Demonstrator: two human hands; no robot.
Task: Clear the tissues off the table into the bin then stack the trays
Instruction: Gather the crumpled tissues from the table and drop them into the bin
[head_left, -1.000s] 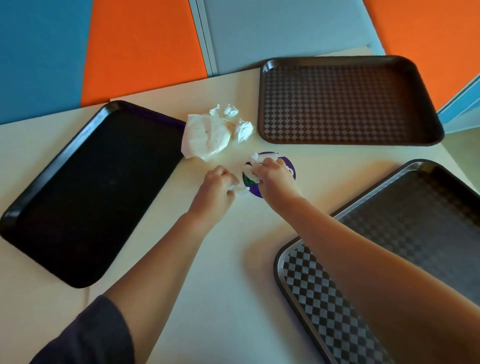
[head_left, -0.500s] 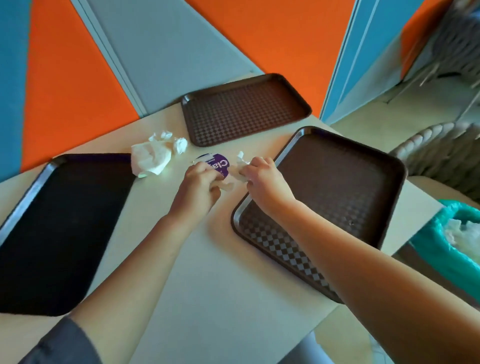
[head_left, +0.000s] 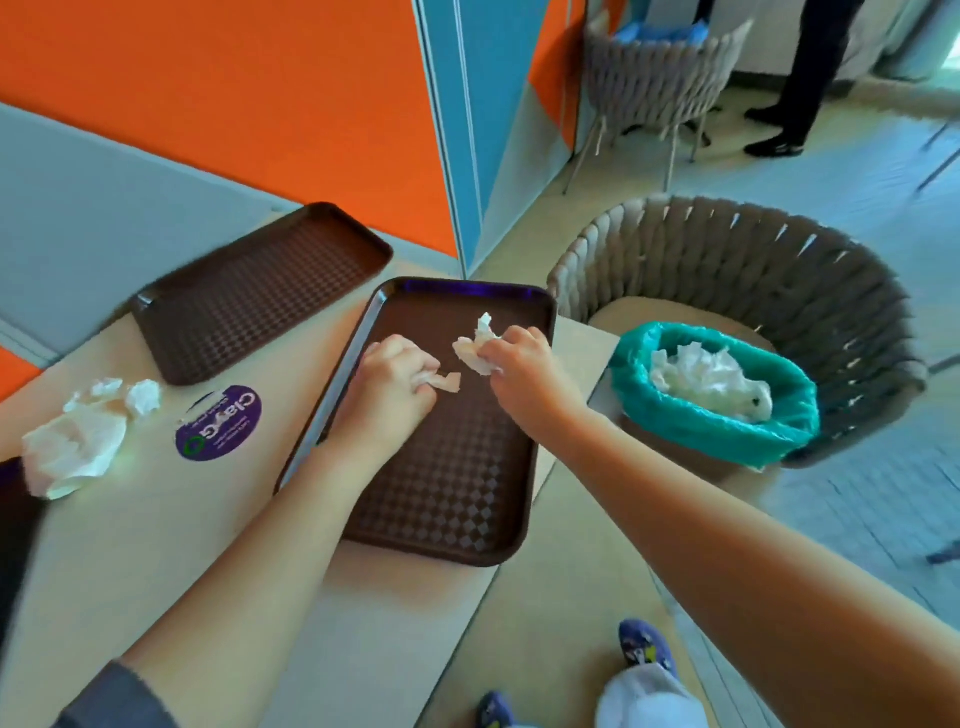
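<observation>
Left hand (head_left: 389, 384) clenching a crumpled paper scrap (head_left: 448, 382), right hand (head_left: 519, 364) gripping a wadded white tissue (head_left: 475, 348), above a rounded, checker-textured brown tray (head_left: 457, 493)

A canteen-like place: serving trays (head_left: 447, 467), colour-panelled partitions (head_left: 260, 78), woven chairs (head_left: 779, 270).

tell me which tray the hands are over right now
The near brown tray by the table's right edge, closest to the bin. The far brown tray lies beyond it, by the wall.
</observation>
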